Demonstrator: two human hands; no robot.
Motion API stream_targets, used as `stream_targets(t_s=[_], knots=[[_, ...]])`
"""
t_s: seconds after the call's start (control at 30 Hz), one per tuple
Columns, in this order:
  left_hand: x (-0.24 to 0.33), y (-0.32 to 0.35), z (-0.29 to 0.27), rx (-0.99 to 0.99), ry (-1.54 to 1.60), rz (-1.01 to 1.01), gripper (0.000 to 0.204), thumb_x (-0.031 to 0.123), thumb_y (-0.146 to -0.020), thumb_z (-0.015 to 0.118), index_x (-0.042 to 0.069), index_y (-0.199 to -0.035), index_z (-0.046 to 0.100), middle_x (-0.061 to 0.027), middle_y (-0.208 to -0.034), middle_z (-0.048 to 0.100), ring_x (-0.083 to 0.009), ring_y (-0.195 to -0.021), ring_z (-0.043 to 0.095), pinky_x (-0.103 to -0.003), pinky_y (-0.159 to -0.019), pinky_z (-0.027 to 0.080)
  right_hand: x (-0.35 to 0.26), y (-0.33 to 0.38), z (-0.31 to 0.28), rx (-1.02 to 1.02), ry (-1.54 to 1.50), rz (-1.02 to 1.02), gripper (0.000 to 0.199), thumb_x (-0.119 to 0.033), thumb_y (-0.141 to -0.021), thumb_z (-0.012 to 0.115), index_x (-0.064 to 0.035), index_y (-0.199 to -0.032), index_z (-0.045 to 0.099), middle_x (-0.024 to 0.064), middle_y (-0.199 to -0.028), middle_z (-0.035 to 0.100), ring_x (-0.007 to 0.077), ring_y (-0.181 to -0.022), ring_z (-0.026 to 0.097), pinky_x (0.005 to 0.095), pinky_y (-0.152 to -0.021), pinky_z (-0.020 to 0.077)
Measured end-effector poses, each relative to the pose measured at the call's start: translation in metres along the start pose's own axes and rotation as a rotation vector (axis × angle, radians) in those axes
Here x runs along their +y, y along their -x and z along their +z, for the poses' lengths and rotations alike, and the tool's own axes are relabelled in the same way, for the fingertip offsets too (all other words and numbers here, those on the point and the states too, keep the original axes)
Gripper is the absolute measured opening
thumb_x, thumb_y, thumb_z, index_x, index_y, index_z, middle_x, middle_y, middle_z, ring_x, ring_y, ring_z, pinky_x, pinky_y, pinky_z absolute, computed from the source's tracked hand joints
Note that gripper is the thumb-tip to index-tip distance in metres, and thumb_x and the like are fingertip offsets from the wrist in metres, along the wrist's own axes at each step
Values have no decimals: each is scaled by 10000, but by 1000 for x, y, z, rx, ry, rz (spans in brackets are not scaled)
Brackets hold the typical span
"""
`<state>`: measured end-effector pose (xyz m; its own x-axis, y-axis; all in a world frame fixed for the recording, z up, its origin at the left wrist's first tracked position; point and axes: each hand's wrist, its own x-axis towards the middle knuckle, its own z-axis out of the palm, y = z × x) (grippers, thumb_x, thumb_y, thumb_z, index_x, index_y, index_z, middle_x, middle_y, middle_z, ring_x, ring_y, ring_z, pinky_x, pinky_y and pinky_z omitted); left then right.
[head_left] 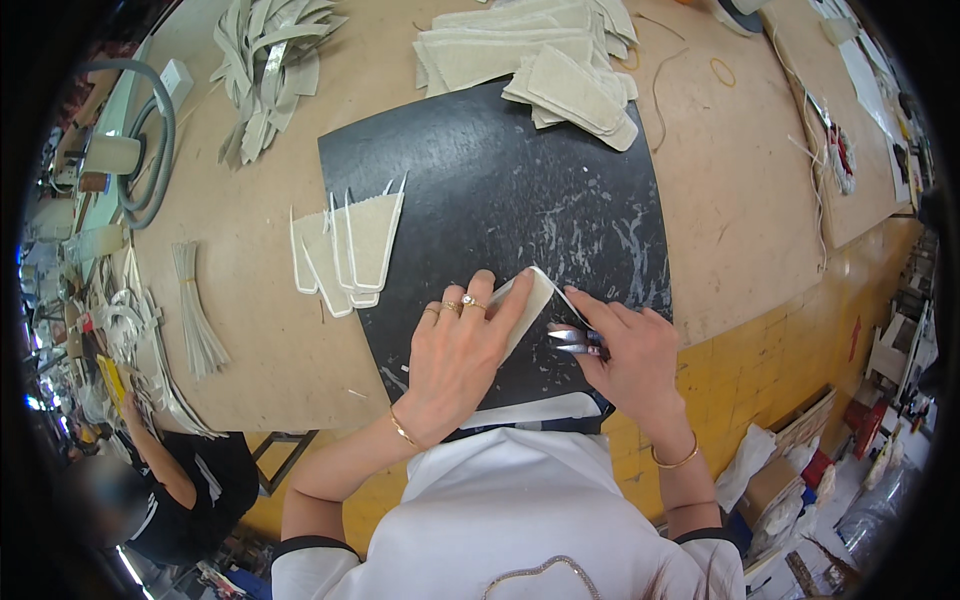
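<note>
A beige fabric panel [528,322] with a white cord edging [541,272] lies slanted on the black mat [480,190]. My left hand [452,355] presses on the panel with fingers stretched out, the index finger close to its top corner. Part of the panel is hidden beneath that hand. Silver metal snips [572,341] are held in the curled fingers of my right hand [637,352], their jaws pointing left. That hand's index fingertip touches the white cord just right of the corner.
Several edged panels [372,245] overlap on the mat's left side. Stacks of plain beige pieces [575,95] lie at the back. Strip bundles [265,75] and thin white cords [195,310] rest leftward on the tan table [270,370]. Another person's arm [160,450] shows at lower left.
</note>
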<state>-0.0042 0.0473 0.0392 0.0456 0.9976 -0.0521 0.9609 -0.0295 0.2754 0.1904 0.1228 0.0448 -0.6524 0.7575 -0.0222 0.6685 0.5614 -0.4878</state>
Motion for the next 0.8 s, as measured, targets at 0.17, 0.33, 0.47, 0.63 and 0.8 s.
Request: stream_targets(t_s=[0.17, 0.33, 0.47, 0.63, 0.8], knots=[[-3, 0, 4, 37, 4, 24, 592, 98, -818, 655, 169, -1395, 542, -76, -1110, 535, -216, -844, 553, -327, -711, 477, -22, -20, -5, 50, -213, 235, 320, -273, -829, 789, -87, -1075, 707, 30, -628, 593, 172, -516, 555, 307, -500, 407], [-6, 2, 10, 82, -11, 36, 571, 110, -813, 657, 177, -1372, 564, -59, -1106, 532, -196, -834, 546, -318, -700, 460, -31, -51, -10, 88, -325, 369, 331, -328, -898, 733, -5, -839, 689, 62, -522, 485, 152, -462, 449, 311, -477, 351], [-7, 1, 12, 122, -18, 53, 559, 115, -811, 656, 180, -1361, 574, -51, -1113, 529, -186, -828, 543, -315, -698, 452, -15, -73, -16, -111, -202, 395, 453, -360, -904, 707, -14, -620, 637, 114, -496, 541, 283, -455, 557, 355, -461, 405], [-5, -1, 8, 120, 65, 24, 581, 7, -764, 654, 155, -1323, 598, -54, -1019, 520, -208, -804, 550, -332, -691, 441, -8, -69, -16, -185, -266, 353, 403, -273, -929, 704, 17, -659, 628, 62, -477, 489, 110, -439, 426, 313, -455, 330], [-4, -2, 6, 87, 53, 18, 608, 5, -758, 656, 160, -1342, 586, -50, -1028, 524, -202, -800, 548, -326, -680, 443, -10, -53, -15, -271, -290, 436, 288, -230, -917, 700, 5, -750, 690, 48, -518, 561, 102, -462, 486, 287, -483, 381]])
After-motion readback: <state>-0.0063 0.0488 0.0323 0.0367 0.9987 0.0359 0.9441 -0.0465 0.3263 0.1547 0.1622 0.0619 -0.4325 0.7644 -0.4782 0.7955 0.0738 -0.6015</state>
